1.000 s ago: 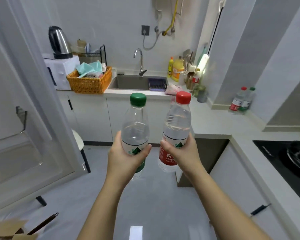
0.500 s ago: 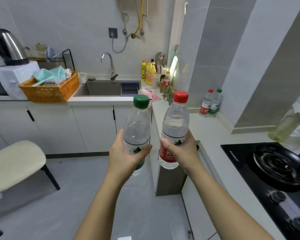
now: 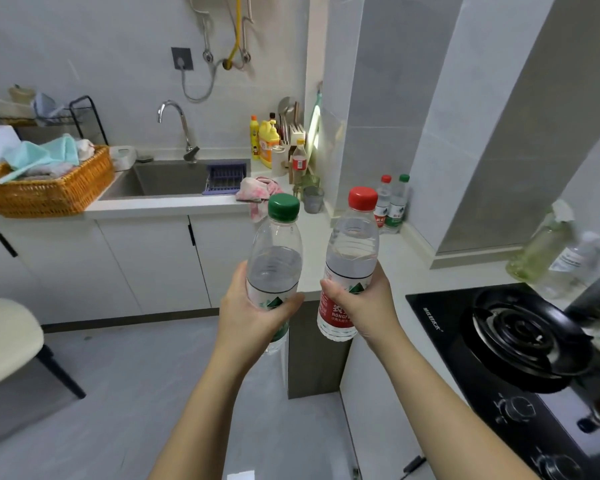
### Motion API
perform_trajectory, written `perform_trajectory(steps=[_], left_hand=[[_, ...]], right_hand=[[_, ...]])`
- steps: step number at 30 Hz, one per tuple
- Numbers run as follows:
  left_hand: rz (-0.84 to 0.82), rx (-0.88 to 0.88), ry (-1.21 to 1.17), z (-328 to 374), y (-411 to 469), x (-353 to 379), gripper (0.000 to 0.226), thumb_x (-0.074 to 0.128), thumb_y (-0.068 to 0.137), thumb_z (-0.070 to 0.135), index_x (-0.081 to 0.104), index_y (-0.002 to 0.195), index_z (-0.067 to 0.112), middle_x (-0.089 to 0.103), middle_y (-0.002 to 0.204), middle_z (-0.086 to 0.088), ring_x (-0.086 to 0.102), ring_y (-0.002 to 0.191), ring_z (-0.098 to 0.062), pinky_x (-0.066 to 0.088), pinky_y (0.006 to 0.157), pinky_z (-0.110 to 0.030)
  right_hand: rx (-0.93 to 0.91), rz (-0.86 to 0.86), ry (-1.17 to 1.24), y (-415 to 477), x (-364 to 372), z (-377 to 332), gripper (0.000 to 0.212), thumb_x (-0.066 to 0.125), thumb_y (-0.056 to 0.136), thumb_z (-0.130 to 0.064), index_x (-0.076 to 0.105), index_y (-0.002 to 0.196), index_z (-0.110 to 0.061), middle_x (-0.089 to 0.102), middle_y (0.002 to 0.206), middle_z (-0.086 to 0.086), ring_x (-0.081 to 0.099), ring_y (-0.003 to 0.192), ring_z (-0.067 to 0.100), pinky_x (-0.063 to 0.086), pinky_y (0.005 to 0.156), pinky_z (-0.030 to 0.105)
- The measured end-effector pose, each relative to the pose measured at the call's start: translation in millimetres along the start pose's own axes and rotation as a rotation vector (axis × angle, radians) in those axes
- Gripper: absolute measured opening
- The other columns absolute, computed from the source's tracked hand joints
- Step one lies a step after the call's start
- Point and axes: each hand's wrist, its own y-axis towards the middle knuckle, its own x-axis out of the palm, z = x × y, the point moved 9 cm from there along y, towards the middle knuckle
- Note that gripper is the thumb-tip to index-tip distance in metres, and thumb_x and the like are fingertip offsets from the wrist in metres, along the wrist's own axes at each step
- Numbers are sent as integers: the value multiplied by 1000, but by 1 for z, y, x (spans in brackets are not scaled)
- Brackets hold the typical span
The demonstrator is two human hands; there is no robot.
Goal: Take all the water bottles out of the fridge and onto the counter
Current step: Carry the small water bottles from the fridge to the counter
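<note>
Two bottles are held upright, side by side, above the floor just short of the counter (image 3: 409,271) edge. The left hand (image 3: 253,317) is wrapped around the green-capped bottle (image 3: 274,261), fingers closed on its lower label. The right hand (image 3: 361,306) is closed on the red-capped bottle (image 3: 350,258), thumb across the red label. A narrow gap is kept between them. Bare counter is seen beyond the hands, bounded right by the black stove (image 3: 520,341). Farther back, two more bottles (image 3: 390,206) are stood touching in the wall corner. A pink cloth (image 3: 257,190) is draped over the counter edge beside the sink (image 3: 174,178); a wicker basket (image 3: 49,192) is set far left.
</note>
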Motion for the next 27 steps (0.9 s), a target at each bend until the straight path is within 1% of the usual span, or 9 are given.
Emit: perform_trajectory(steps=[4,6,8,10,15,18,22,25,27], left_hand=[[-19,3,-1,-11,23,19,54,86,63,34,52,99,55,65,98,23,64,91,0,52,66,-12],[-22,-15,-7,-21,39,27,54,85,62,37,52,101,52,65,97,22,64,91,-1,52,65,-15],[-29,-28,-22,-30,58,35,53,83,60,41,52,102,51,66,96,22,64,90,-1,52,66,-16],[-38,-37,-33,-41,79,45,53,82,58,43,52,101,53,65,96,25,63,90,2,50,64,-13],[-110,-43,-65,-65,146,72,51,82,61,36,52,99,54,65,94,27,63,86,6,48,62,-6],[-146,-51,-81,-79,192,86,49,83,63,32,52,96,52,65,89,26,63,79,7,47,57,-6],[-194,-72,-115,-100,243,101,53,83,63,35,51,100,56,66,93,25,64,86,4,47,57,-7],[-231,-88,-118,-117,268,110,53,83,63,35,52,102,53,67,94,22,64,84,2,48,56,-8],[-265,-98,-117,-127,278,118,52,82,64,32,52,100,54,65,93,24,63,78,6,48,56,-8]], right_hand=[[27,20,-4,24,-13,14,70,82,60,-41,57,124,-24,68,115,-5,65,108,12,53,91,30],[36,31,-16,38,-18,21,73,82,58,-45,57,123,-24,69,114,-5,65,107,12,53,90,29],[40,46,-32,55,-22,30,67,82,61,-40,58,121,-25,70,111,-7,66,104,8,53,87,26],[55,68,-47,76,-25,40,63,82,62,-37,58,120,-26,70,109,-8,66,102,6,52,86,25],[86,122,-57,139,-25,60,65,82,63,-35,57,122,-24,69,112,-6,66,106,12,53,93,33],[102,156,-64,178,-23,68,64,83,64,-33,56,122,-25,69,112,-7,65,105,9,52,92,30],[116,230,-64,221,-22,86,58,86,70,-22,56,120,-28,69,111,-9,65,104,8,51,89,27],[127,273,-91,242,-21,101,57,86,71,-22,54,114,-41,66,112,-16,63,104,2,49,84,18],[137,290,-111,251,-24,111,56,87,71,-23,53,111,-44,65,110,-19,62,102,-4,47,79,11]])
